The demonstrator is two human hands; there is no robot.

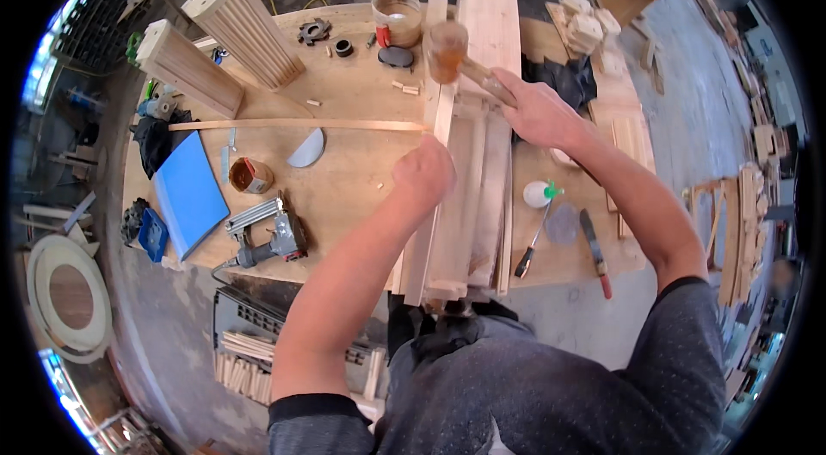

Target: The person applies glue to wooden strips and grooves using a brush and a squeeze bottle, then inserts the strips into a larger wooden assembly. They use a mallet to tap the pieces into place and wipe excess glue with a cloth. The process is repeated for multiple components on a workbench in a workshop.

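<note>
Grey concrete floor (551, 317) surrounds the wooden workbench (353, 197) I watch remotely. Across it lies a pale wooden assembly (469, 197), its near end toward the wearer; I place everything from that. Above its left edge, the right hand (538, 113) has its fingers wrapped round the handle of a mallet (447, 52), a grip that I judge leaves the head free to strike. The left hand (423, 171) sits at the same edge, fingers curled into a fist, probably to steady the wood; I cannot tell whether they pinch anything.

Just left of the assembly's far end stands a jar (397, 18), something pale inside. Farther left of the assembly, a squat pot (249, 174) shows brown inside, perhaps set there within reach. Right of the assembly lies a green-capped bottle (537, 194), its fill unclear to me. Below and left of the assembly, a grey crate (249, 307) holds wooden sticks (245, 378).
</note>
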